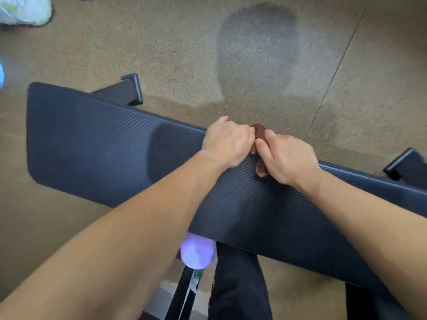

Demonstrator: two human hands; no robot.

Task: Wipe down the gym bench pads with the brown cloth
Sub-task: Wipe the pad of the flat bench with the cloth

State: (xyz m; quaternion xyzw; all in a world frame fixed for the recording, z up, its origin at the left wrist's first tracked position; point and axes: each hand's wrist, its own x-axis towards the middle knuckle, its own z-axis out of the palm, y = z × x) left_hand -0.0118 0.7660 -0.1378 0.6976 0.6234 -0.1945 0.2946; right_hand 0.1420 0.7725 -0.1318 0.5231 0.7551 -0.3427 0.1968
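Crumpled brown cloth (260,135) on ribbed pad (97,139)

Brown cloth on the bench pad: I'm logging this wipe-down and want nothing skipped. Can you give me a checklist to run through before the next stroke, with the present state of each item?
1. Brown cloth in hand: ok, bunched between the left hand and the right hand.
2. Cloth touching the bench pad: ok, it sits at the pad's far edge.
3. Cloth spread flat for wiping: not ok, it is crumpled and mostly hidden by the hands.
4. Pad surface free of objects: ok on the visible part.
5. Pad already wet or cleaned: cannot tell.
6. Floor beyond the pad: not ok, a dark patch that looks damp.
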